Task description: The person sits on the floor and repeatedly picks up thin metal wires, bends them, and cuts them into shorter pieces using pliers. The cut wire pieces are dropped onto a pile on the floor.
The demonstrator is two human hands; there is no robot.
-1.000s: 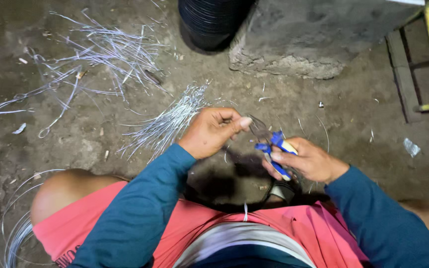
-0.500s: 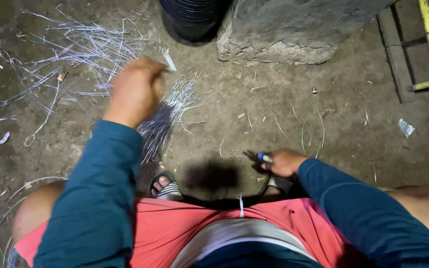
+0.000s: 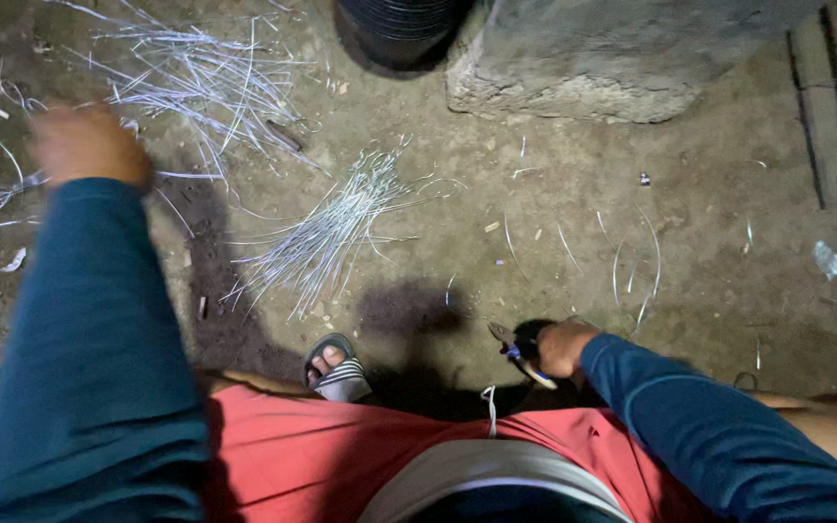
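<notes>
Blue-handled metal pliers sit gripped in the right hand, fingers closed around the handles, low beside the striped sandal on the dirt floor. The left hand is blurred, reaching far left of the sandal near a loose scatter of thin silver wires; its grip cannot be told. A bundle of cut silver wires lies just above the sandal.

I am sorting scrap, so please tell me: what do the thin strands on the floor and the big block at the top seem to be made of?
The strands look like bare metal wire: thin, silvery, glinting, some bent. The block seems to be rough concrete or stone: grey, matte, with a crumbled lower edge.
</notes>
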